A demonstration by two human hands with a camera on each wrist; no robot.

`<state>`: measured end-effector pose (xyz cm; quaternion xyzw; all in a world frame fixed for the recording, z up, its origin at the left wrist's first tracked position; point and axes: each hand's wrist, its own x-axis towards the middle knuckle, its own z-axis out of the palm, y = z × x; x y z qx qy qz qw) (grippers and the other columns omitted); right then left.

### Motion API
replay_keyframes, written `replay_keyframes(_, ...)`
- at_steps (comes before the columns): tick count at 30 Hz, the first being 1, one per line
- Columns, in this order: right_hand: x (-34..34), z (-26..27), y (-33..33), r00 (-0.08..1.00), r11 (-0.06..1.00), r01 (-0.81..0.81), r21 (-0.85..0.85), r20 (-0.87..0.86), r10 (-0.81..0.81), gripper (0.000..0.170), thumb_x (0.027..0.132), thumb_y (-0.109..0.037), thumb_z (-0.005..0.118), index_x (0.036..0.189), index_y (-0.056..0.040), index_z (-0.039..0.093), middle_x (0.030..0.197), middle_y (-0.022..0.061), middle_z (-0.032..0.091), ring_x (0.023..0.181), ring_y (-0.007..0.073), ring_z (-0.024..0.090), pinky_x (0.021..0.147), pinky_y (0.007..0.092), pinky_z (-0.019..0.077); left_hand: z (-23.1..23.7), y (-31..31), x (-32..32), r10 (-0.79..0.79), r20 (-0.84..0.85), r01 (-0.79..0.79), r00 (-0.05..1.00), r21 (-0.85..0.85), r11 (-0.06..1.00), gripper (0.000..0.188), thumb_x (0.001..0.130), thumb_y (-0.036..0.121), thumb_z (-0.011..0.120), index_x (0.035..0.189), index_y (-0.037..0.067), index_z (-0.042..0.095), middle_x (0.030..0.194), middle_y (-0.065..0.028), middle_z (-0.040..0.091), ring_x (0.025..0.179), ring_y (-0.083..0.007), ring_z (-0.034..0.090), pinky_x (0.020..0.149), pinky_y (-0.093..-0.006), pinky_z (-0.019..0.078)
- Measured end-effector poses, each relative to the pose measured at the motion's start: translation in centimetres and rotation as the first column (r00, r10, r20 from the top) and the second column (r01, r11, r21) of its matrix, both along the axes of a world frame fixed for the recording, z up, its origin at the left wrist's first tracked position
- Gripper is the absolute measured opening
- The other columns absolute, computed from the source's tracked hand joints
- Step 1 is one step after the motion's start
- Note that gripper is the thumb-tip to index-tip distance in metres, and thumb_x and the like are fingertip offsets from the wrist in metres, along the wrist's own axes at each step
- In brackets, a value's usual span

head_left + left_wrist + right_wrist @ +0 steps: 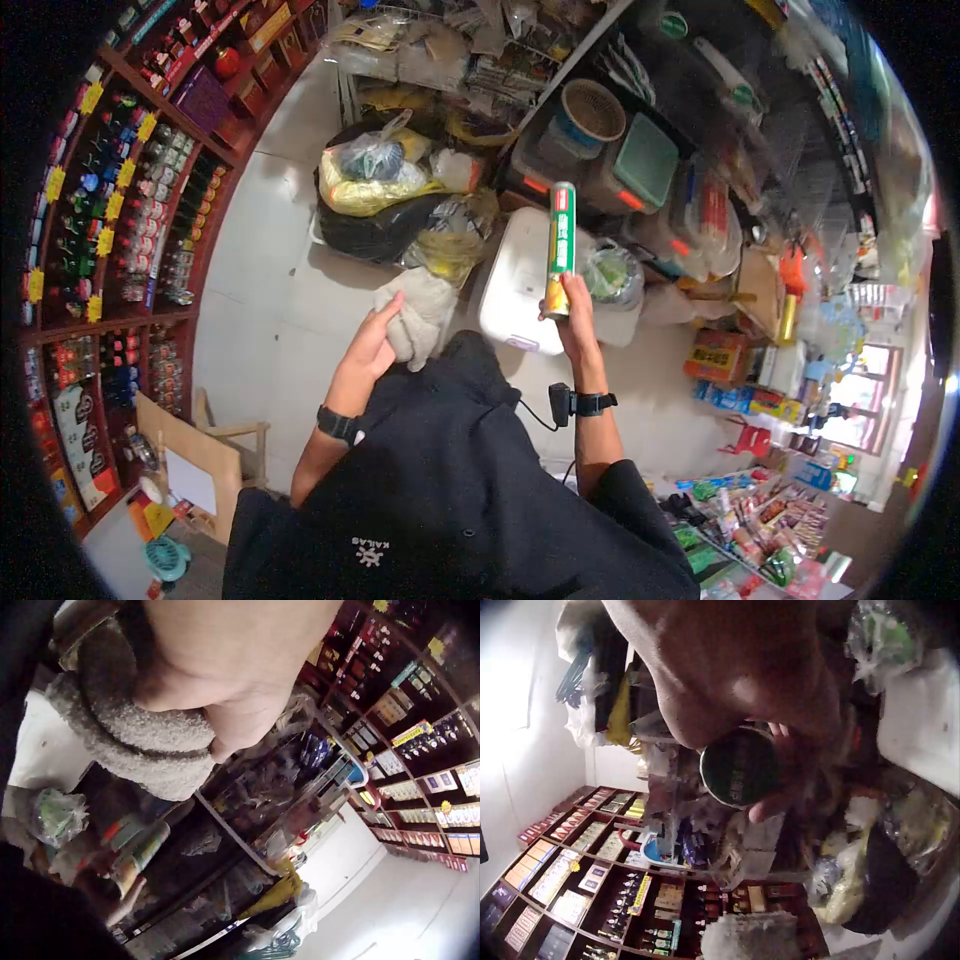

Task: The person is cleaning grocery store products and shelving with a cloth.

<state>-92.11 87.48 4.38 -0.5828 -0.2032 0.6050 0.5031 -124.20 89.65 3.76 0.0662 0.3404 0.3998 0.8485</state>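
Note:
My left hand (362,362) grips a folded grey towel (416,312); in the left wrist view its fuzzy folds (150,754) show under the thumb and fingers. My right hand (578,322) holds a green cylindrical canister (562,235) upright by its yellow lower part, with the fingers wrapped round it. White lettering runs down its side. The right wrist view shows its round dark-green end (739,769) between thumb and fingers. The towel and the canister are apart, on either side of a white plastic tub (508,285) beyond.
Bulging black and yellow bags (380,225) stand on the floor ahead. Lidded bins (645,165) and a woven basket (594,110) are at the right. Bottle-filled shelves (130,200) line the left, with a wooden chair (240,430) nearby.

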Motion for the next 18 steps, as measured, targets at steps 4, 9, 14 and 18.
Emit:
replay_keyframes(4, -1.2, 6.2, 6.7, 0.997, 0.983, 0.008, 0.185, 0.074, -0.023, 0.029, 0.099, -0.037, 0.054, 0.106, -0.0090, 0.050, 0.086, 0.0066, 0.056, 0.070, 0.0190, 0.061, 0.059, 0.0339, 0.0498, -1.1, 0.6, -3.4, 0.088, 0.032, -0.088, 0.996, -0.020, 0.996, 0.045, 0.101, 0.024, 0.056, 0.136, -0.001, 0.047, 0.132, -0.0137, 0.058, 0.121, -0.0252, 0.058, 0.104, -0.0406, 0.0460)
replay_keyframes(9, -0.1, 10.1, 14.9, 0.998, 0.968, 0.060, 0.243, -0.035, -0.054, 0.039, 0.095, -0.040, 0.055, 0.115, -0.0071, 0.054, 0.089, 0.0063, 0.059, 0.074, 0.0179, 0.059, 0.062, 0.0310, 0.0474, -3.0, 0.9, -5.9, 0.175, -0.004, -0.175, 0.985, -0.029, 0.984, 0.048, 0.101, 0.029, 0.053, 0.137, -0.001, 0.046, 0.135, -0.0131, 0.057, 0.124, -0.0252, 0.055, 0.106, -0.0415, 0.0437)
replay_keyframes(14, 2.3, 14.6, 15.7, 0.930, 0.908, 0.015, 0.418, 0.329, -0.166, 0.033, 0.092, -0.037, 0.058, 0.111, -0.0095, 0.057, 0.088, 0.0027, 0.059, 0.069, 0.0142, 0.058, 0.057, 0.0275, 0.0464, -3.4, 1.4, -7.6, 0.283, 0.036, -0.279, 0.959, -0.078, 0.957, 0.047, 0.100, 0.025, 0.057, 0.137, -0.001, 0.046, 0.135, -0.0126, 0.056, 0.124, -0.0231, 0.055, 0.106, -0.0387, 0.0437)
replay_keyframes(18, 6.9, 19.8, 15.7, 0.500, 0.815, -0.074, 0.575, 0.728, -0.469, 0.030, 0.093, -0.028, 0.066, 0.106, -0.0018, 0.062, 0.083, 0.0001, 0.059, 0.071, 0.0084, 0.052, 0.062, 0.0242, 0.0417, -3.1, 3.6, -7.3, 0.302, -0.062, -0.307, 0.951, -0.077, 0.949, 0.052, 0.101, 0.031, 0.054, 0.139, -0.002, 0.043, 0.139, -0.0142, 0.053, 0.128, -0.0265, 0.052, 0.108, -0.0425, 0.0417)
